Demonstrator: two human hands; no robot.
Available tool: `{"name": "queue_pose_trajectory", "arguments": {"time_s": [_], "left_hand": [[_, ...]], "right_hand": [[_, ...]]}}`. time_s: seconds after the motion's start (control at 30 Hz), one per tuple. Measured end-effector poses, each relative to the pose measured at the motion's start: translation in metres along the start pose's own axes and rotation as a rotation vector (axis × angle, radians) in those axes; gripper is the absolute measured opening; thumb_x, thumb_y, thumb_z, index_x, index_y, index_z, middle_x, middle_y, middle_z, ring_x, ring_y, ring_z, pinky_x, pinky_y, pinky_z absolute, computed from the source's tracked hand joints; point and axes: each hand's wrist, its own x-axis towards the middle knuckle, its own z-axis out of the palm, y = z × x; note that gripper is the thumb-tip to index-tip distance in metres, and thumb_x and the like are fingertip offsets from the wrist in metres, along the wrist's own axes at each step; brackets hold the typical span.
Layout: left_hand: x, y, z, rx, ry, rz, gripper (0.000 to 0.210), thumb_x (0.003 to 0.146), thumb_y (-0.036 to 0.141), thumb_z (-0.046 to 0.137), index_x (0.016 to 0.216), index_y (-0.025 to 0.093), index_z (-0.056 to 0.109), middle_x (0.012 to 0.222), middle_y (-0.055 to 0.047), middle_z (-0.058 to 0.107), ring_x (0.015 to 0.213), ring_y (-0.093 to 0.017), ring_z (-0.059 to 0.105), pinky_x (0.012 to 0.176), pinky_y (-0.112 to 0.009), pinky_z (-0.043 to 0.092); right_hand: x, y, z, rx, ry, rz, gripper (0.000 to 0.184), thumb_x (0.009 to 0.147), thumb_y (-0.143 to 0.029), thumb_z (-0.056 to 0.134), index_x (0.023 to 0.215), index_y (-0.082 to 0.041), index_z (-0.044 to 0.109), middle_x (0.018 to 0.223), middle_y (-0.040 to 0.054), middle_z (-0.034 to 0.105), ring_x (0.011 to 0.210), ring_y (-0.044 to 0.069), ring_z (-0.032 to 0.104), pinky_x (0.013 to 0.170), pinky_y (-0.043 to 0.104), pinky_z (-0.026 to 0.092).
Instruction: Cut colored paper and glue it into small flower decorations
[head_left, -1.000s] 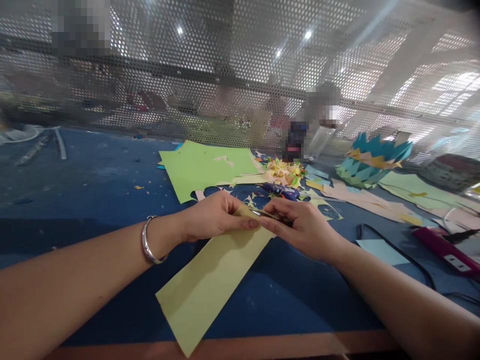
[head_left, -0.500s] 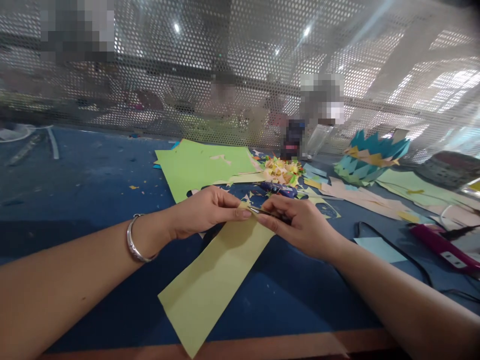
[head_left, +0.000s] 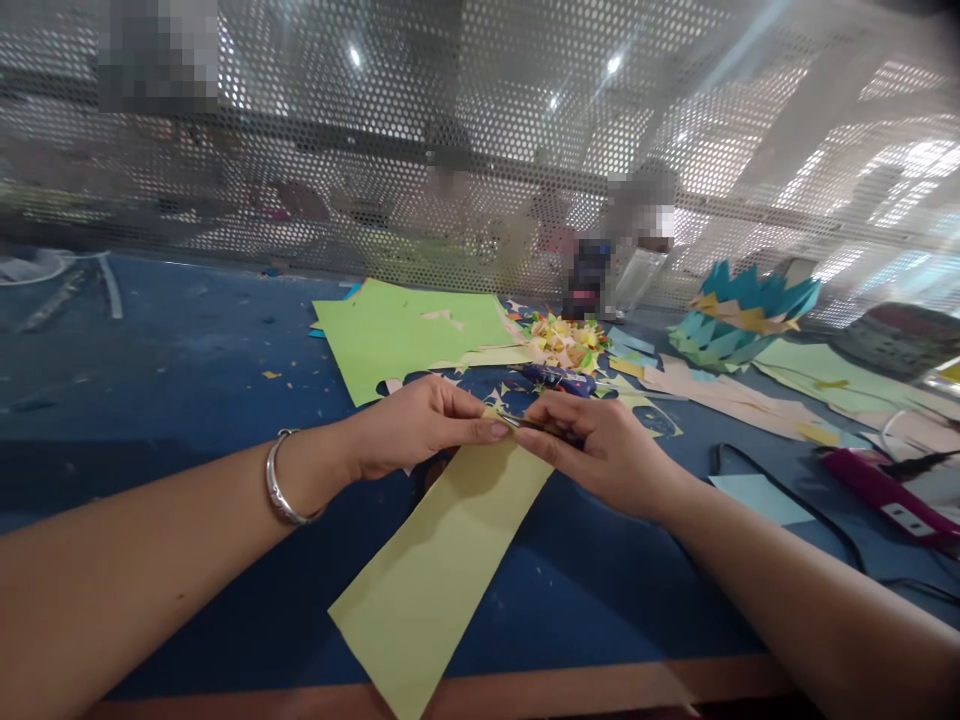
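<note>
A long pale yellow-green strip of paper (head_left: 442, 570) slants from my fingers toward the table's front edge. My left hand (head_left: 424, 425) pinches its far end between thumb and fingers; a silver bangle circles that wrist. My right hand (head_left: 600, 440) is closed round a thin pointed metal tool (head_left: 513, 421), its bright tip at the paper's far end beside my left thumb. My fingers hide most of the tool, so I cannot tell its exact kind. A dark object (head_left: 436, 472) shows partly behind the strip.
Beyond my hands lie green sheets (head_left: 412, 335), a pile of paper flowers (head_left: 566, 340) and a dark blue glue gun (head_left: 559, 379). To the right are a blue-green paper basket (head_left: 739, 315), paper strips (head_left: 739, 395), a black cable (head_left: 817, 510) and a magenta power strip (head_left: 892, 495). A perforated screen (head_left: 337, 150) stands behind.
The strip's near end and my left forearm have shifted slightly right. Both hands keep their grips, and the tool's tip stays at the paper's far end.
</note>
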Motion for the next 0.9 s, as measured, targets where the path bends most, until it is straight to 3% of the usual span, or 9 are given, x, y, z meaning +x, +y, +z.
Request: {"name": "queue_pose_trajectory", "arguments": {"time_s": [0.3,0.9], "left_hand": [[-0.001,0.0004,-0.0002,0.031,-0.013,0.023,0.019,0.079,0.033,0.081,0.073,0.016,0.077,0.064,0.001,0.067,0.053,-0.008,0.052,0.049,-0.02,0.036],[0.0003,-0.0015,0.0,0.114,-0.026,0.043,0.029,0.079,0.036,0.079,0.065,0.014,0.066,0.06,0.003,0.054,0.051,-0.007,0.041,0.048,-0.02,0.029]], "right_hand": [[0.0021,0.0009,-0.0007,-0.052,-0.001,-0.026,0.03,0.098,-0.046,0.056,0.086,-0.018,0.062,0.066,-0.0044,0.045,0.058,0.011,0.035,0.052,0.025,0.03],[0.0023,0.0015,-0.0003,-0.067,-0.019,-0.056,0.033,0.098,-0.047,0.055,0.086,-0.018,0.063,0.067,-0.0036,0.048,0.059,0.011,0.037,0.053,0.026,0.031]]}}
